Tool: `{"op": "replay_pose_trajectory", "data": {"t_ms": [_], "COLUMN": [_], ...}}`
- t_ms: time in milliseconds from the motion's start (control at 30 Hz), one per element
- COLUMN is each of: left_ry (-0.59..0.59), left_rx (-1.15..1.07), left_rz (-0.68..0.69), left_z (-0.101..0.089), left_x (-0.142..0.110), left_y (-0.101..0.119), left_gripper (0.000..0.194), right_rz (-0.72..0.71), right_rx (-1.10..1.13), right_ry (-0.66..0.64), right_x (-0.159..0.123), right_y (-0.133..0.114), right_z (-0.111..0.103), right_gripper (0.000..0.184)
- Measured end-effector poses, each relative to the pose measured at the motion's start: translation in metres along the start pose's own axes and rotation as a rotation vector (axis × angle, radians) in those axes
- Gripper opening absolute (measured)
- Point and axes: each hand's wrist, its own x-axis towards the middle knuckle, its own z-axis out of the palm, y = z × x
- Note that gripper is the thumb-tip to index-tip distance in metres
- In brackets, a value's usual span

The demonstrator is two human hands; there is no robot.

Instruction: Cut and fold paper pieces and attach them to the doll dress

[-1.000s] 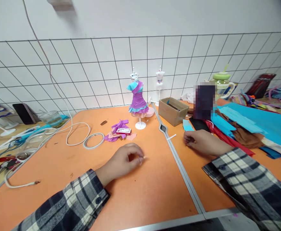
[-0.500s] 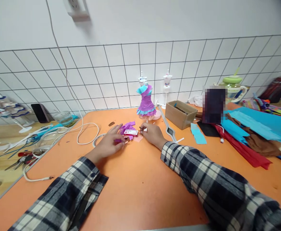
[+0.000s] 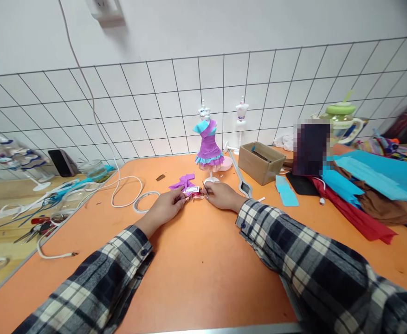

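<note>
My left hand (image 3: 166,206) has its fingers closed in a pinch at the left end of a pale pink scrap (image 3: 198,197) of crepe-like material. My right hand (image 3: 221,195) is also closed, its fingertips at the scrap's other side; a small thin thing at them is too small to name. Between the hands lies a small red and white box (image 3: 192,190). Crumpled purple pieces (image 3: 186,178) lie just behind it. Close behind my right hand stands a small dress form in a purple and blue ruffled dress (image 3: 209,144).
A roll of tape (image 3: 141,204) lies left of my left hand, near a white cable (image 3: 115,185). Behind my right hand are a bare white dress form (image 3: 241,113), a cardboard box (image 3: 255,167) and a grey tool (image 3: 244,188). Blue sheets (image 3: 287,191) and red cloth (image 3: 359,220) lie right.
My left hand was spread over the purple pieces; its fingers have closed at the pink scrap, nearer my right hand. The purple pieces are more uncovered. The view has shifted slightly.
</note>
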Motion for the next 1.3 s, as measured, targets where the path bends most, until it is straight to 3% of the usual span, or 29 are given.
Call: {"op": "replay_pose_trajectory", "data": {"t_ms": [300, 600, 700, 933, 1067, 1233, 1300], "left_ry": [0.036, 0.025, 0.026, 0.088, 0.228, 0.408, 0.330], "left_rx": [0.089, 0.133, 0.173, 0.264, 0.333, 0.251, 0.031], "left_rz": [-0.028, -0.004, -0.001, 0.038, 0.099, 0.143, 0.172], "left_z": [0.005, 0.006, 0.007, 0.002, -0.004, -0.012, -0.013], "left_x": [0.000, 0.000, -0.002, -0.006, -0.009, -0.017, -0.020], "left_y": [0.007, 0.002, 0.008, 0.017, 0.016, 0.024, 0.034], "left_gripper": [0.019, 0.019, 0.020, 0.020, 0.022, 0.020, 0.020], "right_rz": [0.114, 0.020, 0.058, 0.132, 0.068, 0.151, 0.192], "right_rx": [-0.076, -0.067, -0.039, -0.038, 0.097, 0.250, 0.420], "right_ry": [0.085, -0.039, -0.032, -0.018, -0.074, 0.008, -0.041], "right_x": [-0.008, -0.005, -0.005, -0.015, -0.030, -0.061, -0.075], "right_y": [-0.005, -0.007, -0.008, -0.022, -0.032, -0.027, -0.023], "right_z": [-0.005, -0.005, -0.008, -0.058, -0.078, -0.062, -0.055], "right_gripper": [0.021, 0.016, 0.014, 0.020, 0.027, 0.016, 0.022]}}
